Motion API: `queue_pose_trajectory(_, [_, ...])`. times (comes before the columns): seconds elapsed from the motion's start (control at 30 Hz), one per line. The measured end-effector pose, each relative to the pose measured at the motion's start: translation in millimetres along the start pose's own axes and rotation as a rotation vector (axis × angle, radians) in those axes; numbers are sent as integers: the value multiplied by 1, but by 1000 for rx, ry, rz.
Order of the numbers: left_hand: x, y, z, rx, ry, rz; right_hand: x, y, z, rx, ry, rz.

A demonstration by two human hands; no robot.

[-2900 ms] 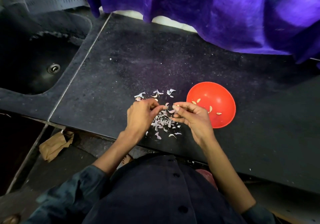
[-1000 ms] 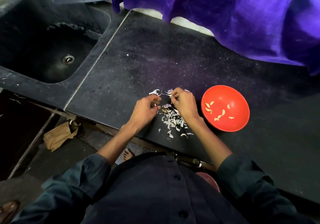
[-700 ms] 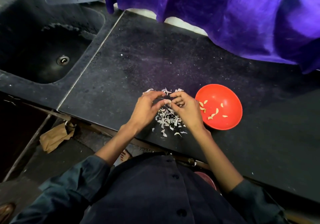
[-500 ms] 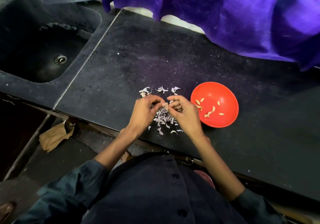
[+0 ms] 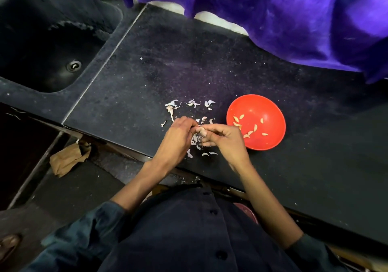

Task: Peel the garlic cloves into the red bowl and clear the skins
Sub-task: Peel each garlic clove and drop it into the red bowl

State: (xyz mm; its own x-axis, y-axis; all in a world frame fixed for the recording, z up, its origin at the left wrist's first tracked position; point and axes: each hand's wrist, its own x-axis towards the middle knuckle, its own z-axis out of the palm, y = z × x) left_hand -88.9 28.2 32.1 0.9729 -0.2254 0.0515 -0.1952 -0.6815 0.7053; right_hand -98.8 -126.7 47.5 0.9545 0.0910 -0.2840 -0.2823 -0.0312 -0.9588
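Pale garlic clove (image 5: 199,129) between fingers (image 5: 204,132)

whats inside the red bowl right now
The red bowl holds a scatter of peeled garlic cloves; no skins show in it. The right hand covers a bit of its near-left rim.

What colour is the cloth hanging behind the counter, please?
Purple; the cloth shows best in the head view.

What we count beside the red bowl (image 5: 273,107)

We see one red bowl holding about nine peeled cloves (image 5: 255,127), two hands (image 5: 178,139) left of it, and more scattered skins (image 5: 194,103) than we can count.
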Motion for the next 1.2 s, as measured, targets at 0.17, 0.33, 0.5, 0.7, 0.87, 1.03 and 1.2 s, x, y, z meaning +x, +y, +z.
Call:
queue_pose_trajectory(0.17, [-4,3,-4,101,-17,47,-3,-5,0,245,-57,121])
queue_pose_trajectory(0.33, [-1,3,-5,105,0,88,-6,-6,0,505,-79,182])
queue_pose_trajectory(0.5, [-1,5,-4,-82,36,66,-7,-4,2,471,-59,99])
queue_pose_trajectory(0.7, [-4,11,-3,-408,-24,-122,-6,2,5,330,33,-13])
queue_pose_trajectory(0.87, [-5,18,-6,-772,-123,-386,-3,8,1,153,115,-119])
queue_pose_trajectory(1.03, [-3,19,-8,-877,-98,-421,-2,8,-1,182,139,-120])
queue_pose_trajectory(1.2, [-1,11,-12,-786,45,-339,-3,8,-7,394,160,-6])
